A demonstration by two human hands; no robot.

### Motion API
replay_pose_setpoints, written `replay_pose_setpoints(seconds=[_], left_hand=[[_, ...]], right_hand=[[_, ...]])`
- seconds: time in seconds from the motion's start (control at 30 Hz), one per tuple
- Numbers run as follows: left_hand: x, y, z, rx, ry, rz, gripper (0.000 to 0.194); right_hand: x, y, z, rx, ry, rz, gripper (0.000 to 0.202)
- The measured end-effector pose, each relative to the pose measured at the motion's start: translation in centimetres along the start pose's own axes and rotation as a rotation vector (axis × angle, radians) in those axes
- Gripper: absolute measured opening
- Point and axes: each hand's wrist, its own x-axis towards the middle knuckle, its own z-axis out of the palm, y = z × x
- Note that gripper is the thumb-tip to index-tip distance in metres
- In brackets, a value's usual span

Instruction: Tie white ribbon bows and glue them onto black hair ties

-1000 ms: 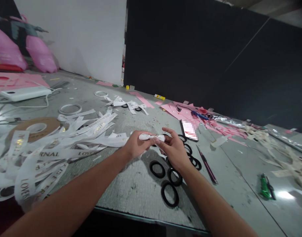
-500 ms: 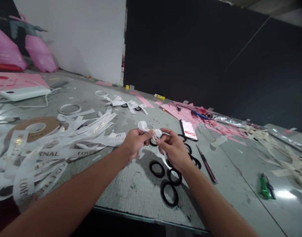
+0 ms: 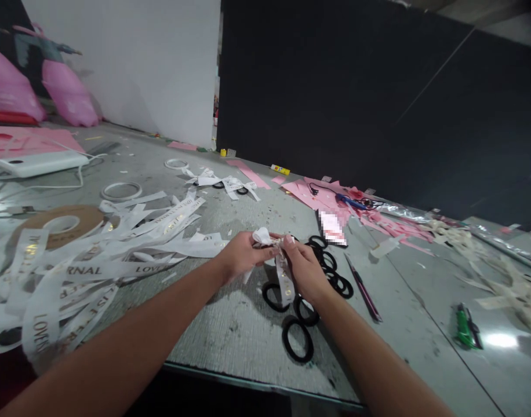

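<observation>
Between my two hands is a white printed ribbon [image 3: 285,284], bunched into a loop at the top, with a gold-lettered tail hanging down over the black rings. My left hand [image 3: 243,255] is closed on the looped part, thumb pointing right. On the other side, my right hand [image 3: 304,265] pinches the same ribbon, its thumb on top near the middle. Several black rings [image 3: 297,341] lie on the table below and to the right of my hands. Fingers hide part of the ribbon, and I cannot tell whether a ring is within it.
A heap of printed white ribbon [image 3: 161,267] and a cardboard spool [image 3: 89,219] spread at left. Finished-looking bows [image 3: 235,184] lie farther back. Tweezers [image 3: 363,288], a phone-like object [image 3: 332,227], green snips [image 3: 468,329] and pink paper scraps [image 3: 306,194] are at right.
The ribbon's tail now hangs straight down in front of the rings. Both hands have shifted slightly, and my right thumb has moved up onto the middle of the ribbon.
</observation>
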Motion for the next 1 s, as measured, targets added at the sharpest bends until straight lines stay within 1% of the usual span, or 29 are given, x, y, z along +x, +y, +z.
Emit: replay_pose_setpoints(seconds=[0.07,0.13,0.2,0.3,0.43,0.57,0.63,0.67,0.7,0.73,0.83,0.9,0.93,1.0], left_hand=[[-0.2,0.2,0.3,0.045,-0.004,0.001,0.038],[-0.1,0.1,0.5,0.075,0.055,0.001,0.042],[0.2,-0.3,0.3,0.111,0.120,0.021,0.050],[0.7,-0.9,-0.2,0.229,0.208,0.105,0.057],[1.0,-0.9,-0.7,0.364,0.344,0.203,0.056],[1.1,-0.3,-0.7,0.467,0.462,0.222,0.054],[1.2,-0.1,-0.6,0.486,0.536,0.223,0.053],[1.3,-0.1,-0.6,0.479,0.555,0.223,0.052],[1.3,-0.1,-0.7,0.463,0.552,0.219,0.053],[1.3,-0.1,-0.8,0.440,0.523,0.212,0.053],[1.1,-0.3,-1.2,0.353,0.354,0.191,0.052],[0.9,-0.3,-1.4,0.294,0.238,0.185,0.051],[0.7,-0.3,-1.4,0.268,0.183,0.182,0.052],[0.5,-0.3,-1.2,0.220,0.071,0.166,0.057]], right_hand=[[0.0,-0.1,-0.1,-0.104,0.046,-0.007,0.046],[-0.1,-0.1,-0.2,-0.213,0.092,-0.022,0.049],[-0.2,-0.3,-0.1,-0.297,0.112,-0.053,0.051],[-0.5,-0.6,0.1,-0.412,0.106,-0.125,0.052],[-1.0,-1.0,0.6,-0.646,0.117,-0.292,0.050],[-1.4,-1.2,1.0,-0.753,0.071,-0.416,0.044],[-1.5,-1.2,0.9,-0.774,0.047,-0.450,0.042],[-1.5,-1.2,0.9,-0.778,0.032,-0.457,0.041],[-1.5,-1.2,0.8,-0.774,0.019,-0.456,0.040],[-1.4,-1.3,0.6,-0.763,0.008,-0.445,0.041],[-1.2,-1.4,0.2,-0.680,0.033,-0.369,0.045],[-0.9,-1.5,0.0,-0.570,0.082,-0.307,0.039],[-0.7,-1.5,-0.1,-0.508,0.084,-0.275,0.035],[-0.4,-1.5,-0.1,-0.405,0.012,-0.203,0.034]])
